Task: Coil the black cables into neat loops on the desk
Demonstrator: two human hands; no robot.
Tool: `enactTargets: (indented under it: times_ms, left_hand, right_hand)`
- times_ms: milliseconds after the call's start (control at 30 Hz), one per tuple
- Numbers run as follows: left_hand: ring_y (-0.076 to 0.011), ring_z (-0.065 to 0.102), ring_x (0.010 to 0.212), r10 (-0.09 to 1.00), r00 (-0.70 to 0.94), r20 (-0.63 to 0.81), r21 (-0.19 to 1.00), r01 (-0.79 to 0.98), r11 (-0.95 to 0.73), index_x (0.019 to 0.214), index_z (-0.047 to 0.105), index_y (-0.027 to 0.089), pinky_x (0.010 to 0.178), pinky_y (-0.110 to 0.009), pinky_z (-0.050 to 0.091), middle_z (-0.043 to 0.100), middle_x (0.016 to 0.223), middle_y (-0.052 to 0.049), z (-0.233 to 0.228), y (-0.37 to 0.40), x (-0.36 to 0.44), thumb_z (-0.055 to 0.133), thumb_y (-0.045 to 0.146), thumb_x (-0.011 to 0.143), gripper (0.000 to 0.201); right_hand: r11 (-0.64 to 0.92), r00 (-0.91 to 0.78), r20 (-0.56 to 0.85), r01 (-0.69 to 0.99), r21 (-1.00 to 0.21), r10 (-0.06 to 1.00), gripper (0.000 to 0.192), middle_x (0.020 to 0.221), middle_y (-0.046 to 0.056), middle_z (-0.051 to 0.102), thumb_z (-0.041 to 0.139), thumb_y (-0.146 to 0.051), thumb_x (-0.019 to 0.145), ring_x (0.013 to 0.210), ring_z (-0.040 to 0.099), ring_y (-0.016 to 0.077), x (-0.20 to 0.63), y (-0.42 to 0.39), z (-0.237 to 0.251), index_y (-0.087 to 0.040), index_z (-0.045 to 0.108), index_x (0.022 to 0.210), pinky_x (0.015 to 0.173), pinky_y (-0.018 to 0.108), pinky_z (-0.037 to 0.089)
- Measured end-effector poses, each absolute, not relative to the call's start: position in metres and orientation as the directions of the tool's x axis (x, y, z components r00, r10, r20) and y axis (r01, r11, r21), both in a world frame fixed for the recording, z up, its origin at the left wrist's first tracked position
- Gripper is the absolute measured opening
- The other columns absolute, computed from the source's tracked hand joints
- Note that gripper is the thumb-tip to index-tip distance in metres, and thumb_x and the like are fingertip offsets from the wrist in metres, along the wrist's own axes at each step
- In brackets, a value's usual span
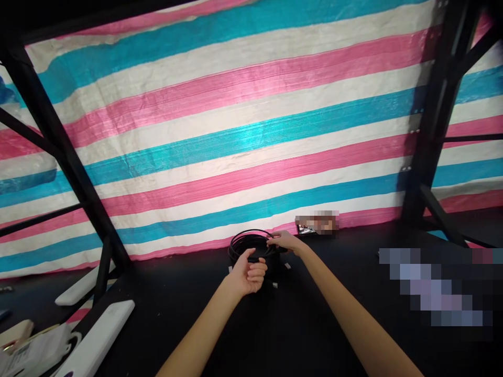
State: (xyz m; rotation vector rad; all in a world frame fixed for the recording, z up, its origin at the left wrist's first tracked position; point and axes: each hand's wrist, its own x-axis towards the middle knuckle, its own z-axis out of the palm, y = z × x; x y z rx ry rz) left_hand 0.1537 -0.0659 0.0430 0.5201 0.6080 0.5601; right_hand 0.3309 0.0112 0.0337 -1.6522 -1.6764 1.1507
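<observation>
A coil of black cable [240, 242] lies at the far side of the black table, close to the striped sheet. My right hand [286, 241] pinches the coil at its right side, thumb and fingers closed on the loops. In front of the coil is my left hand [248, 273], palm turned inward, thumb raised and fingers curled but apart from the thumb. I see nothing in its grasp. Small pale ends or tags, one of them a light connector-like piece [274, 285], show beside the coil on the table.
The striped sheet [251, 136] hangs behind the black table [188, 335], between black metal posts [426, 115]. Long white objects [100, 335] and a white device with a cord [39, 345] lie at the left. A small pixelated picture or screen [302, 229] stands behind my right hand.
</observation>
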Motion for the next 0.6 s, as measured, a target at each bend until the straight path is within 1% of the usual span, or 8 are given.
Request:
enactTargets:
  times_ms: [67, 200, 267, 333, 400, 500, 533, 600]
  left_hand:
    - [-0.0025, 0.013, 0.030, 0.613, 0.701, -0.363, 0.621, -0.309, 0.721, 0.070, 0.045, 0.014, 0.031, -0.010, 0.011, 0.017, 0.045, 0.010, 0.049, -0.073, 0.159, 0.039, 0.038, 0.091, 0.032]
    - [-0.0038, 0.012, 0.029, 0.576, 0.733, -0.362, 0.697, -0.198, 0.690, 0.073, 0.051, 0.013, 0.030, -0.014, 0.009, 0.022, 0.043, 0.009, 0.066, -0.088, 0.168, 0.032, 0.037, 0.091, 0.036]
    - [-0.0053, 0.014, 0.028, 0.590, 0.717, -0.372, 0.764, -0.124, 0.633, 0.070, 0.051, 0.014, 0.030, -0.017, 0.009, 0.025, 0.041, 0.007, 0.072, -0.094, 0.172, 0.032, 0.036, 0.089, 0.035]
    - [-0.0067, 0.017, 0.028, 0.643, 0.669, -0.373, 0.838, -0.055, 0.543, 0.069, 0.051, 0.015, 0.031, -0.019, 0.011, 0.027, 0.041, 0.007, 0.076, -0.098, 0.175, 0.035, 0.035, 0.086, 0.031]
    - [-0.0072, 0.020, 0.030, 0.747, 0.573, -0.336, 0.904, -0.026, 0.427, 0.069, 0.049, 0.017, 0.033, -0.019, 0.016, 0.026, 0.042, 0.007, 0.078, -0.098, 0.175, 0.038, 0.034, 0.084, 0.025]
    - [-0.0078, 0.031, 0.037, 0.927, 0.317, -0.200, 0.977, -0.009, 0.214, 0.073, 0.042, 0.019, 0.043, -0.018, 0.028, 0.028, 0.048, 0.007, 0.077, -0.088, 0.168, 0.032, 0.032, 0.084, 0.020]
    - [-0.0087, 0.038, 0.042, 0.966, 0.215, -0.142, 0.990, 0.028, 0.139, 0.074, 0.040, 0.020, 0.047, -0.019, 0.032, 0.032, 0.051, 0.006, 0.076, -0.083, 0.163, 0.030, 0.032, 0.085, 0.020]
    - [-0.0129, 0.053, 0.059, 0.999, 0.041, -0.030, 0.987, 0.161, 0.023, 0.077, 0.043, 0.020, 0.059, -0.022, 0.039, 0.048, 0.061, 0.001, 0.073, -0.070, 0.150, 0.029, 0.035, 0.086, 0.022]
  right_hand:
    - [-0.104, -0.116, -0.202, 0.559, -0.822, 0.973, 0.030, 0.109, 0.007, 0.060, 0.057, -0.031, 0.091, 0.089, 0.061, 0.0176, 0.332, 0.012, 0.033, -0.014, 0.056, 0.116, 0.075, 0.035, 0.054]
    - [-0.105, -0.103, -0.207, 0.601, -0.792, 0.973, 0.032, 0.113, 0.008, 0.059, 0.057, -0.031, 0.091, 0.093, 0.061, 0.0192, 0.331, 0.012, 0.035, -0.015, 0.056, 0.118, 0.078, 0.037, 0.054]
    - [-0.106, -0.091, -0.206, 0.621, -0.777, 0.974, 0.032, 0.114, 0.008, 0.059, 0.057, -0.031, 0.091, 0.094, 0.061, 0.0196, 0.330, 0.011, 0.037, -0.015, 0.056, 0.118, 0.078, 0.037, 0.054]
    - [-0.108, -0.075, -0.202, 0.640, -0.761, 0.977, 0.032, 0.113, 0.008, 0.059, 0.057, -0.032, 0.091, 0.093, 0.061, 0.0197, 0.331, 0.011, 0.039, -0.015, 0.056, 0.118, 0.078, 0.037, 0.054]
    - [-0.105, -0.056, -0.187, 0.658, -0.746, 0.981, 0.032, 0.113, 0.008, 0.059, 0.057, -0.031, 0.091, 0.094, 0.061, 0.0195, 0.332, 0.012, 0.040, -0.015, 0.056, 0.118, 0.078, 0.038, 0.054]
    - [-0.094, -0.028, -0.152, 0.676, -0.731, 0.988, 0.031, 0.112, 0.008, 0.060, 0.056, -0.031, 0.091, 0.092, 0.061, 0.0184, 0.336, 0.011, 0.044, -0.015, 0.055, 0.118, 0.078, 0.037, 0.054]
    - [-0.088, -0.023, -0.142, 0.681, -0.727, 0.990, 0.031, 0.111, 0.008, 0.060, 0.056, -0.031, 0.092, 0.090, 0.062, 0.0177, 0.338, 0.011, 0.045, -0.015, 0.055, 0.118, 0.077, 0.036, 0.054]
    - [-0.078, -0.025, -0.131, 0.691, -0.718, 0.991, 0.030, 0.108, 0.007, 0.061, 0.055, -0.031, 0.092, 0.087, 0.062, 0.0164, 0.341, 0.010, 0.048, -0.015, 0.056, 0.117, 0.074, 0.035, 0.054]
